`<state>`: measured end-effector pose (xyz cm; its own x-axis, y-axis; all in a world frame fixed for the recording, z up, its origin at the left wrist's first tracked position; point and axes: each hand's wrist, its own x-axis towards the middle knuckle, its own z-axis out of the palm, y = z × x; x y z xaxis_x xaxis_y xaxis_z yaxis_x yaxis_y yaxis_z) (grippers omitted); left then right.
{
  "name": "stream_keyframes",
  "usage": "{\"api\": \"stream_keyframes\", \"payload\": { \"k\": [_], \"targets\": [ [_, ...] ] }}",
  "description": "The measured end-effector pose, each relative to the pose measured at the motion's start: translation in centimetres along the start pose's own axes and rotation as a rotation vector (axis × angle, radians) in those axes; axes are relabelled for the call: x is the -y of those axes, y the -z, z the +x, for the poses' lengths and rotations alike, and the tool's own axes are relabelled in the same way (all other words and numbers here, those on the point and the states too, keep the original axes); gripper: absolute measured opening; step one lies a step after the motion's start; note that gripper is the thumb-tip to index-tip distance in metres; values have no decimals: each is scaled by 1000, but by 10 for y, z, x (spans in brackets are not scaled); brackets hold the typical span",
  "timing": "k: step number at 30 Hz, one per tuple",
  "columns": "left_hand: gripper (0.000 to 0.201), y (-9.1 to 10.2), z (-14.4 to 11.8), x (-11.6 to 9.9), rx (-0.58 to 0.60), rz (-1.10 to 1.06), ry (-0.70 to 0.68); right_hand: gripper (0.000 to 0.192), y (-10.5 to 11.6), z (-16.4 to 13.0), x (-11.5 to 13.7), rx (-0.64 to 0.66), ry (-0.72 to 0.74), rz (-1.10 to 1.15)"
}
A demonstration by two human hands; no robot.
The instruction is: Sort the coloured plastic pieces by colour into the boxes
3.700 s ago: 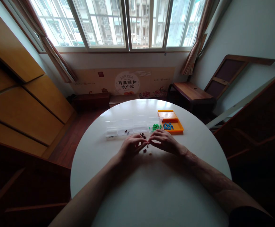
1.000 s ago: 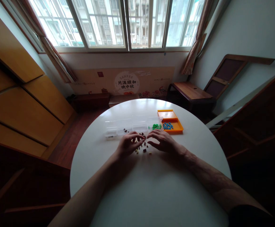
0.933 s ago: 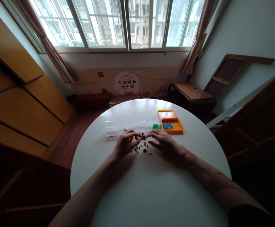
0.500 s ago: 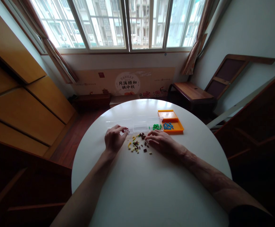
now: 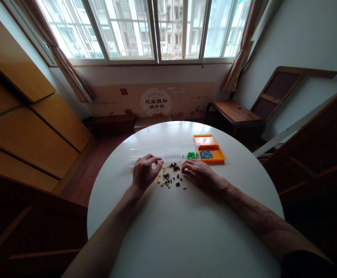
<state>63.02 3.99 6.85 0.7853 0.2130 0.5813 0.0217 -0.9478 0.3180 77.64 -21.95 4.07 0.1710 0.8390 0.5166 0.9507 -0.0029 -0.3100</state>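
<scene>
A loose pile of small building-block pieces lies on the white round table (image 5: 168,227): dark brown pieces (image 5: 174,166), yellow and cream pieces (image 5: 165,183). At the pile's left edge hovers my left hand (image 5: 145,172), its thumb and forefinger slightly apart with nothing visible between them. My right hand (image 5: 200,173) rests at the right edge, fingers bent and loosely apart, fingertips beside the brown pieces. Behind the hands stands a clear plastic box (image 5: 172,156) with compartments; green pieces (image 5: 192,155) sit in its right one. My left hand covers part of the left compartment.
An orange tray (image 5: 219,154) touches the box's right end and holds blue pieces (image 5: 205,154). The table's curved far edge runs close behind both. Beyond stand a wooden chair (image 5: 234,112) on the right and a wooden cabinet (image 5: 35,135) on the left.
My left hand has moved right from the clear box toward the pile, and its thumb and forefinger have parted from a small dark piece. My right hand has shifted slightly right.
</scene>
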Motion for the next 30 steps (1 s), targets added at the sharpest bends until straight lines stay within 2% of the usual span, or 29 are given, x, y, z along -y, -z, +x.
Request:
{"api": "stream_keyframes", "payload": {
  "k": [6, 10, 16, 20, 25, 30],
  "targets": [
    [15, -9, -10, -28, 200, -290, -161, 15, -2, 0, 0, -99, 8, 22],
    [14, -16, -13, -32, 260, -389, -252, 16, -2, 1, 1, -109, 51, 66],
    [15, -24, -13, -26, 217, -353, -282, 14, 2, 1, 5, -98, 85, 54],
    [18, -25, -14, -27, 231, -340, -265, 13, 2, 0, 6, -94, 58, 52],
    [16, -17, -11, -27, 236, -305, -236, 11, 1, 0, 6, -114, 39, -2],
    [19, -5, -3, -14, 121, -95, -101, 23, 1, 1, 5, -84, 3, -96]
  ]
}}
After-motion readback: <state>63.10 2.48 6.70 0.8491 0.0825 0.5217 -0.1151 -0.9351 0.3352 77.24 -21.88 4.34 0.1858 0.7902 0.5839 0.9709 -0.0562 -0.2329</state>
